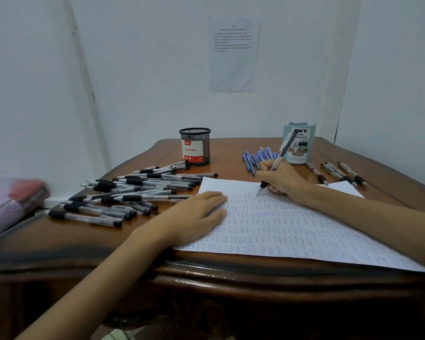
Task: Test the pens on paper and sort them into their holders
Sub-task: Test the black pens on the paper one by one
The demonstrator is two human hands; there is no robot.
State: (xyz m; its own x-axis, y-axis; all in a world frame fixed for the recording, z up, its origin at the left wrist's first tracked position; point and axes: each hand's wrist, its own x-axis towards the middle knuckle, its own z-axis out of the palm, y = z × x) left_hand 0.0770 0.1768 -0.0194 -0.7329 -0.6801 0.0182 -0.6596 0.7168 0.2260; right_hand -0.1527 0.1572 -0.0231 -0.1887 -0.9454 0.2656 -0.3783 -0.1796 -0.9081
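One pen [281,153] between right fingers [268,169]

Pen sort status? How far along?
Done: paper nearly full of test marks. In hand: right hand writes with a pen; left hand flattens the sheet. Remaining: no pens show in mesh holder or blue organizer; black pile, blue pens, right-side pens lie loose.
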